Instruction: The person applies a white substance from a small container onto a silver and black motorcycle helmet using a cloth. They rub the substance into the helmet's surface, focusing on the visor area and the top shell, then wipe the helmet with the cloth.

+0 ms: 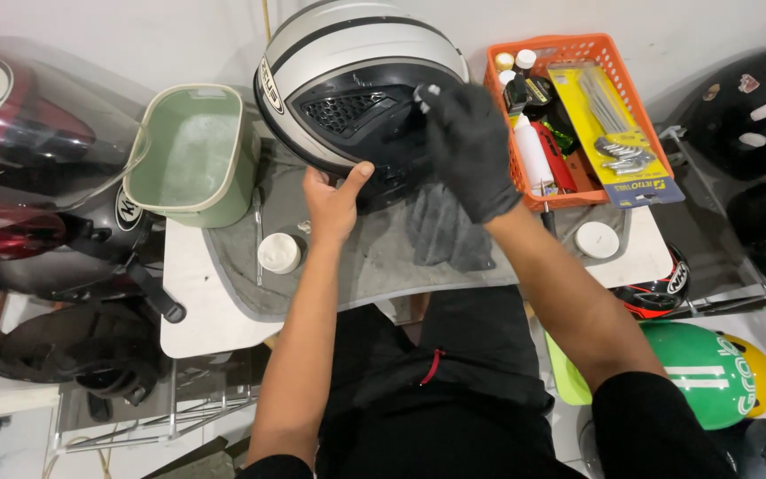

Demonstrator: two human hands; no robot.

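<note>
On the grey mat (356,266), silver-and-black striped helmet (356,80), vented.
</note>
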